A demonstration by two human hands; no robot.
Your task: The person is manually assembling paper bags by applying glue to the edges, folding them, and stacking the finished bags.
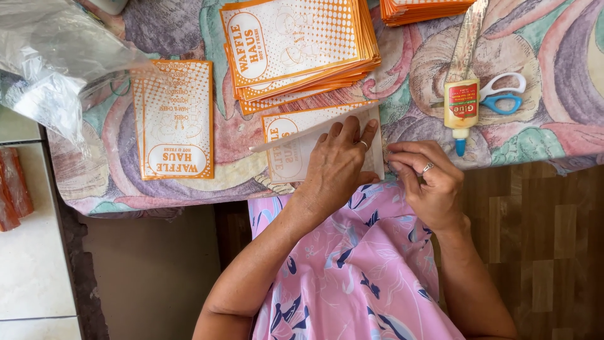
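Observation:
An orange-and-white printed paper bag [290,146] lies at the table's near edge with its upper flap folded up. My left hand [338,165] rests flat on it, fingers pressing along the fold. Beside the bag's right edge, my right hand [426,181] has its fingers curled, thumb meeting fingertips; whether it grips the bag's edge is unclear. A stack of the same bags [299,47] sits just beyond. One single bag [174,118] lies flat to the left.
A glue bottle [461,108] with a blue tip lies beside blue-handled scissors [502,94] to the right. Another orange stack [423,9] sits at the far edge. Clear plastic wrap [50,63] is bunched at the far left. The floral tablecloth [553,126] covers the table.

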